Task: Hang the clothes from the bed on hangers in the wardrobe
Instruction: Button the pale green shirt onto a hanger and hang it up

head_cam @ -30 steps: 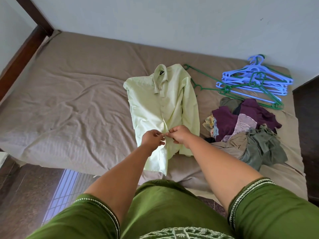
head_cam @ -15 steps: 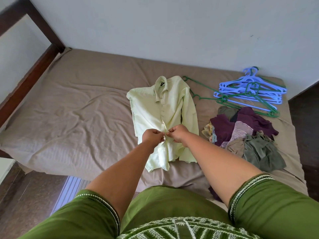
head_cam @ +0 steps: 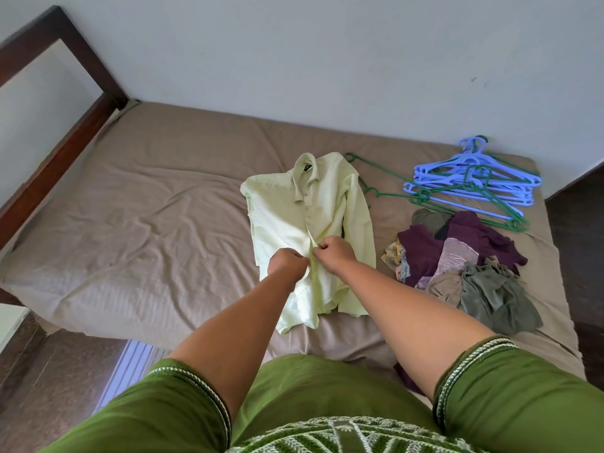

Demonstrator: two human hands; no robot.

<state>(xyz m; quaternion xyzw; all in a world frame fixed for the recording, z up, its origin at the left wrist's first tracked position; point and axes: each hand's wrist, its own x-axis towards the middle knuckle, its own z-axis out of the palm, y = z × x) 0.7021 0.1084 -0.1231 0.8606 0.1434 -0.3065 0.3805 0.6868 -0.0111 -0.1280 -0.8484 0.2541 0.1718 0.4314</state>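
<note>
Pale green collared shirt (head_cam: 330,204) lies flat, hands (head_cam: 312,258) pinching its placket.

pale green shirt (head_cam: 330,204), taupe sheet (head_cam: 147,217), blue hangers (head_cam: 474,178)

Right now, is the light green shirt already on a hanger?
No, the shirt lies flat on the bed, and the hangers lie apart to its right.

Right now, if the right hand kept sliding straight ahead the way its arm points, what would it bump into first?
Probably only more of the pale green shirt that the right hand is pinching: its arm points up the front toward the collar. Past that lie bare bed sheet and the wall, though depth is hard to judge.
</note>
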